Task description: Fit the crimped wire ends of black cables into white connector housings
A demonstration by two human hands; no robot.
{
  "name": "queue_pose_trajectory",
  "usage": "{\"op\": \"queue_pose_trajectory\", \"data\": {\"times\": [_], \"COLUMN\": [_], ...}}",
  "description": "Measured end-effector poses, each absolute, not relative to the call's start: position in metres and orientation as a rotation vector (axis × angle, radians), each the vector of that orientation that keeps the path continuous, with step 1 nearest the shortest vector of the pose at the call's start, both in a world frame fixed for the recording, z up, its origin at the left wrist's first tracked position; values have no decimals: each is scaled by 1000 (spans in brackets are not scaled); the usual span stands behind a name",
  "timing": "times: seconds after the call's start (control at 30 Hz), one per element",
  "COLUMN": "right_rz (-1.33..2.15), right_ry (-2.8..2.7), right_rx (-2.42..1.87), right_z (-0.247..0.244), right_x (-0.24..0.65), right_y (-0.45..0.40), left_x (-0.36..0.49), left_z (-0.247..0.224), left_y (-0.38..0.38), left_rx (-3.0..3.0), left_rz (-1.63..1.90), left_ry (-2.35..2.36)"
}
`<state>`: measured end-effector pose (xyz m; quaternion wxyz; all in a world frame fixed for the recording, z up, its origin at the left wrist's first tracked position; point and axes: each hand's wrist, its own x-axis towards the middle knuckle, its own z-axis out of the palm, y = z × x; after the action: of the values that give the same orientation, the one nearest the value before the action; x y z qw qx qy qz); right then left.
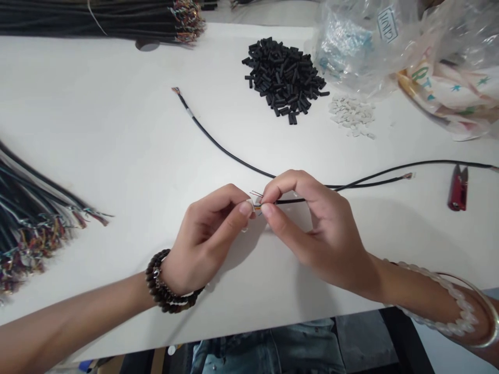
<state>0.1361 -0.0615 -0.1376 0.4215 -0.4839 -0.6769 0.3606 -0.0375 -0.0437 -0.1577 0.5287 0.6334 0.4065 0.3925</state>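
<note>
While the two hands met low in the middle of the frame, the left hand and the right hand worked fingertip to fingertip above the white counter. The fingers of the left hand were closed in a tight pinch on a tiny pale sleeve, too small to identify more exactly. The fingers of the right hand gripped a black cable right beside that sleeve, and thin coloured wires stuck out above the pinch.

Another black cable curved from the upper middle of the frame down toward the right hand, its stripped end pointing up and left. A further black cable ran in from the right edge, passing above the red-handled snips, which lay on the counter at far right.

Toward the top, a heap of short black tubes lay beside a smaller scatter of white bits. Clear plastic bags were piled at upper right. Bundled black cables with frayed, multicoloured ends lay at upper left and at the left edge.
</note>
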Motion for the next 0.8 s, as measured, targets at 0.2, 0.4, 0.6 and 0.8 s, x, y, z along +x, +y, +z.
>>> {"op": "queue_pose_trajectory", "data": {"times": [0.2, 0.4, 0.6, 0.8], "right_rz": [915, 1117, 1220, 1287], "right_ry": [-1691, -1584, -1571, -1601], "right_rx": [-1216, -1312, -1298, -1293], "right_z": [-139, -134, -138, -159], "right_x": [135, 130, 124, 121], "right_y": [-59, -58, -54, -43], "left_x": [-36, -38, -40, -44], "left_z": [-156, -158, -160, -173], "left_y": [-43, -45, -50, -48], "left_rx": [1468, 1463, 1485, 1445], "left_rz": [911, 873, 896, 888], "left_ry": [945, 936, 1071, 1151]}}
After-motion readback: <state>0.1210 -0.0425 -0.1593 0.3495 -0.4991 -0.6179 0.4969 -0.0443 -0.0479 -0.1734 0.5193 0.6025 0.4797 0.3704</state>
